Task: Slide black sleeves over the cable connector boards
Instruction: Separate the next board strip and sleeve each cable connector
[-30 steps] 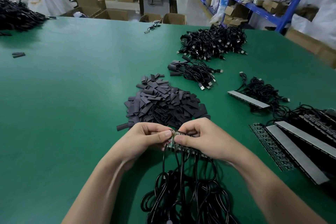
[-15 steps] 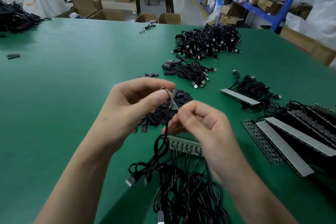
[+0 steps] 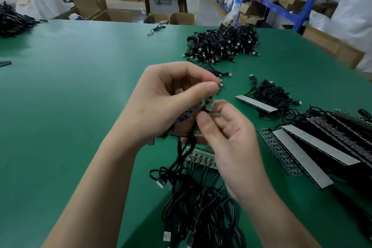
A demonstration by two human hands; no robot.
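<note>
My left hand [image 3: 169, 100] is raised over the green table [image 3: 80, 106] and pinches the top of a small green connector board [image 3: 210, 102] between thumb and forefinger. My right hand [image 3: 227, 137] pinches the board's lower end, where its black cable [image 3: 185, 151] hangs down. The pile of black sleeves [image 3: 181, 119] lies mostly hidden behind my left hand. A strip of joined connector boards [image 3: 201, 158] lies on the table under my hands, its cables [image 3: 201, 211] bunched toward me.
More board strips with grey tape [image 3: 302, 157] lie at the right, another strip [image 3: 255, 102] beyond them. A big heap of USB cables [image 3: 223, 44] sits further back, another heap [image 3: 12, 20] at far left. Boxes and blue shelving [image 3: 281, 6] stand past the table edge.
My hands have lifted one board with its cable off the strip on the table. Both hands have moved further up and closer to the camera, and now cover the sleeve pile.
</note>
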